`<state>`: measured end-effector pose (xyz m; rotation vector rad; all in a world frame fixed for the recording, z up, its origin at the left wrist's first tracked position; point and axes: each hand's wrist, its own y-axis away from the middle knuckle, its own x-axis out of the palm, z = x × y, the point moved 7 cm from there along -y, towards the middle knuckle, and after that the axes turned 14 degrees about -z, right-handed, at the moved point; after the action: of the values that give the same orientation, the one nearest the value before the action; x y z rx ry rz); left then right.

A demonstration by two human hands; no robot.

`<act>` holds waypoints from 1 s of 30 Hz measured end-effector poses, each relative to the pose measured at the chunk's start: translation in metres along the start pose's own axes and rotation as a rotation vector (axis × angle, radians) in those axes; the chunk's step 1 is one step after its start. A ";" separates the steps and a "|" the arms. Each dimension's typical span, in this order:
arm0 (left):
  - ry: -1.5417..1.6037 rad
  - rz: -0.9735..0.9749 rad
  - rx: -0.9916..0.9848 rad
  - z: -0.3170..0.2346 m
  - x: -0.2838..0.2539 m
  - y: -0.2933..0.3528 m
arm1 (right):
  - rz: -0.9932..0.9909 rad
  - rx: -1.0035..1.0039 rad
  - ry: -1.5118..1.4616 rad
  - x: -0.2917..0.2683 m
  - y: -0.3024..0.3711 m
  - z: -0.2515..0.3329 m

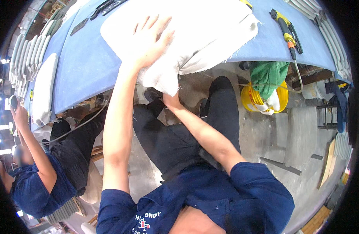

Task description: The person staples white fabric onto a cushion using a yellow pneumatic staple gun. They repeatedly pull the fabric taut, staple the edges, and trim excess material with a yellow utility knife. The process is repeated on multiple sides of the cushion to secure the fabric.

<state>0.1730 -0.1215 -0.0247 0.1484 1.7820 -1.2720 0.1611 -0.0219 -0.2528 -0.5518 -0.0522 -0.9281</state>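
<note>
A large white padded piece (195, 27), covered in cloth with frayed edges, lies on the blue table in front of me. My left hand (152, 43) presses flat on its left part, fingers spread. Over the table's near edge hangs a loose corner of the white cloth (162, 76). My right hand (171, 100) is low beneath that corner, against the cloth; its fingers are hidden behind the fabric.
On the blue table (86, 58), a yellow and black air tool (285, 29) with a hose lies at right; a dark phone-like slab (79, 26) is at left. A yellow bucket (249, 97) with green cloth stands below. A co-worker (43, 175) sits left. Grey pads (29, 54) are stacked beyond.
</note>
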 end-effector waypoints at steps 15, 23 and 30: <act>0.070 0.018 -0.014 0.004 -0.005 -0.003 | 0.380 0.607 -0.058 -0.078 0.084 -0.002; 0.153 0.094 -0.122 -0.017 -0.021 -0.013 | 0.392 0.793 -0.274 -0.072 0.098 0.012; 0.138 0.092 -0.158 -0.016 -0.022 -0.013 | 0.437 0.799 -0.245 -0.077 0.096 0.010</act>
<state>0.1688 -0.1058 0.0013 0.2306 1.9630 -1.0729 0.1901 0.0857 -0.3069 0.0784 -0.4837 -0.3506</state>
